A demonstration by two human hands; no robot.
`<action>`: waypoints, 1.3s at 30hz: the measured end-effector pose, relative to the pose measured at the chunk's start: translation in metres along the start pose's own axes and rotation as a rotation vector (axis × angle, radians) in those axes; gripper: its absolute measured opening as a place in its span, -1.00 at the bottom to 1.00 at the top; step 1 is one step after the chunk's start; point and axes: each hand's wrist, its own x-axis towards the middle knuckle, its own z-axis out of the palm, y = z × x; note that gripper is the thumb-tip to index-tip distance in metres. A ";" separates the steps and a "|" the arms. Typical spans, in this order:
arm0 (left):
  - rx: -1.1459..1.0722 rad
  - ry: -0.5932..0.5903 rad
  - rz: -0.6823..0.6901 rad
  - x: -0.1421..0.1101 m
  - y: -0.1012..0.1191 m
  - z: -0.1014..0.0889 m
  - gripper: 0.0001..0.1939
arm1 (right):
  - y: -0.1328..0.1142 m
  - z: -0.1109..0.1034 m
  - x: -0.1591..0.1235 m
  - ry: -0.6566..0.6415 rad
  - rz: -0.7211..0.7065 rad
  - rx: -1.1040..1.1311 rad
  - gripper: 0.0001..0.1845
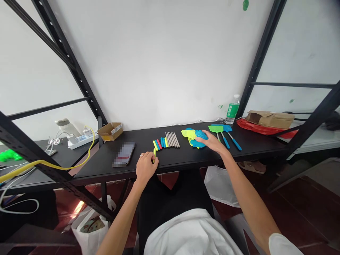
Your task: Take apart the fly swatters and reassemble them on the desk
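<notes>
My left hand is closed around a small yellow handle grip at the front edge of the black table. Just beyond it lies a row of short yellow, blue and red handle grips. Beside these, several slim metal rods lie in parallel. My right hand has its thumb and fingers curled on a blue fly swatter head, in a loose pile with yellow swatter heads; part of the pile is hidden by the hand. To its right are assembled fly swatters, with a green head and blue handles.
A phone and an open cardboard box are on the left of the table. A water bottle stands at the back right, near a flattened carton on red plastic. Black shelf posts rise at both sides; a yellow cable crosses the left.
</notes>
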 end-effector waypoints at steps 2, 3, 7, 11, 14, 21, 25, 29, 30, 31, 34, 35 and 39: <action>-0.002 -0.002 0.001 0.000 0.001 -0.001 -0.82 | 0.005 0.001 0.001 0.066 0.011 -0.147 0.00; -0.002 -0.005 0.000 0.000 0.001 -0.001 -0.83 | 0.007 0.003 0.002 0.091 0.015 -0.220 0.00; -0.008 -0.011 -0.011 0.001 0.001 -0.002 -0.87 | 0.017 0.012 0.003 0.110 0.025 -0.410 -0.04; -0.009 -0.014 -0.015 0.001 0.001 -0.001 -0.88 | 0.020 0.019 0.003 0.107 0.022 -0.489 -0.09; -0.011 -0.008 -0.017 0.001 0.001 0.000 -0.91 | 0.013 0.022 0.002 0.181 -0.018 -0.502 -0.13; -0.004 -0.012 -0.014 0.001 0.000 0.001 -0.91 | -0.020 0.050 -0.010 0.060 -0.475 -0.262 -0.49; -0.007 -0.013 0.000 0.000 -0.001 0.001 -0.88 | -0.028 0.072 -0.019 -0.072 -0.624 -0.304 -0.50; -0.020 0.007 0.014 0.000 -0.002 0.003 -0.89 | -0.027 0.077 -0.022 -0.089 -0.657 -0.330 -0.54; -0.023 0.012 0.016 0.000 -0.003 0.003 -0.89 | -0.026 0.077 -0.023 -0.076 -0.657 -0.324 -0.55; -0.025 0.017 0.018 0.000 -0.003 0.004 -0.89 | -0.026 0.077 -0.022 -0.061 -0.655 -0.320 -0.54; -0.025 0.023 0.021 0.000 -0.004 0.005 -0.89 | -0.024 0.077 -0.022 -0.059 -0.652 -0.323 -0.49; -0.024 0.023 0.023 0.000 -0.004 0.005 -0.89 | -0.024 0.077 -0.022 -0.075 -0.654 -0.329 -0.49; -0.021 0.021 0.025 0.000 -0.004 0.004 -0.89 | -0.026 0.078 -0.023 -0.084 -0.668 -0.315 -0.62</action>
